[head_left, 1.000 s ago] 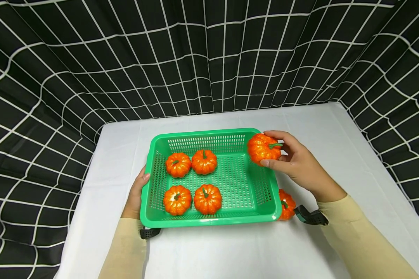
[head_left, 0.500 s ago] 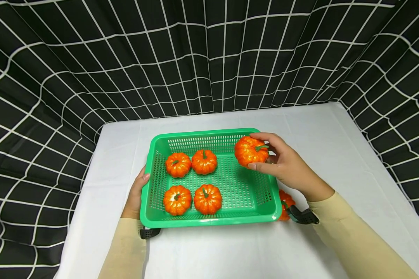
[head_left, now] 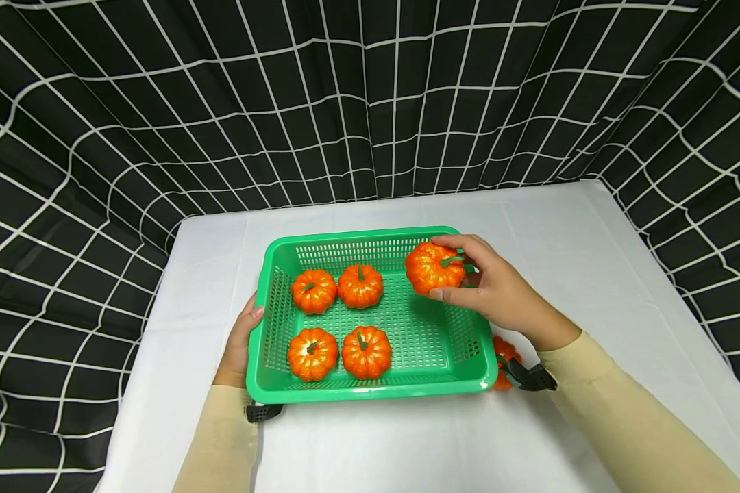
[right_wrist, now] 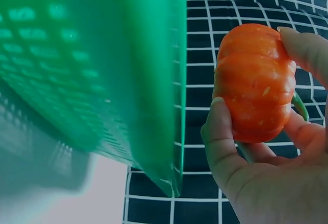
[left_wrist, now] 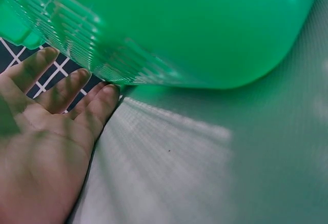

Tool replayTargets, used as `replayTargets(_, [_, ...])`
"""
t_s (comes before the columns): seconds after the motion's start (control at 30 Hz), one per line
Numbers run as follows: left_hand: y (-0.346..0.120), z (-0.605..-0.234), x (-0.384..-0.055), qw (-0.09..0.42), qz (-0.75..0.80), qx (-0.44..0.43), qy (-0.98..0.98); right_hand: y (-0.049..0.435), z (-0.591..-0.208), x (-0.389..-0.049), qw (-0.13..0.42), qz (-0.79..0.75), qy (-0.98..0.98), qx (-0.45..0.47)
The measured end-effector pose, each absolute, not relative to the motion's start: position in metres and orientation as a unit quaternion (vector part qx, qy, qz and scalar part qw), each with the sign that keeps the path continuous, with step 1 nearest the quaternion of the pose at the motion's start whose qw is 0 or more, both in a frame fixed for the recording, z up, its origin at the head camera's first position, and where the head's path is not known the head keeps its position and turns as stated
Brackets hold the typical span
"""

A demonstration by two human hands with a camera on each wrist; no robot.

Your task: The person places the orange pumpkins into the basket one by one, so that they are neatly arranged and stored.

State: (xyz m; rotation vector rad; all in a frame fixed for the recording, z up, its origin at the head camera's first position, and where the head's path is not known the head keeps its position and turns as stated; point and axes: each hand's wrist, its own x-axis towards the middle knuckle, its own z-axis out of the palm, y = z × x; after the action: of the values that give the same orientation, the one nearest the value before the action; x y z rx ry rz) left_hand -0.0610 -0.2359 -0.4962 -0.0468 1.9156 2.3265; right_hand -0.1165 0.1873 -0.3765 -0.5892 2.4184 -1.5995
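Note:
My right hand (head_left: 484, 284) grips a glossy orange toy pumpkin (head_left: 430, 268) with a green stem, thumb on the near side and fingers on the far side. Hand and pumpkin overlap the right end of the green basket (head_left: 376, 393) in the head view. In the right wrist view, the pumpkin (right_wrist: 256, 83) is raised higher than the basket's slotted wall (right_wrist: 102, 106). Along the basket's left side, my left hand (head_left: 237, 346) rests with its thumb at the rim. Its fingers (left_wrist: 64, 90) are fairly straight, tips right at the outer wall.
Several toy pumpkins (head_left: 366, 352) sit in the left half of the basket. Outside its right wall another pumpkin (head_left: 503, 349) lies partly hidden by the rim and wrist strap. A white cloth (head_left: 370, 445) covers the table, with black grid-patterned curtains (head_left: 370, 103) around the back and sides.
My right hand has carried its pumpkin leftward from the basket's right rim to over the inside, slowing in the last half second. The left hand and basket have stayed put.

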Motion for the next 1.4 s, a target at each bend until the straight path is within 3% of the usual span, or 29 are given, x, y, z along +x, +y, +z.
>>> replayTargets(0.87, [-0.237,-0.497,-0.061,0.066,0.774,-0.015,0.630,0.170,-0.401,-0.158,0.141,-0.512,0.803,-0.272])
replayTargets(1.4, [-0.237,-0.496,-0.065,0.061,0.773,-0.018,0.631,0.149,-0.408,-0.174,0.129,-0.434,0.848,-0.275])
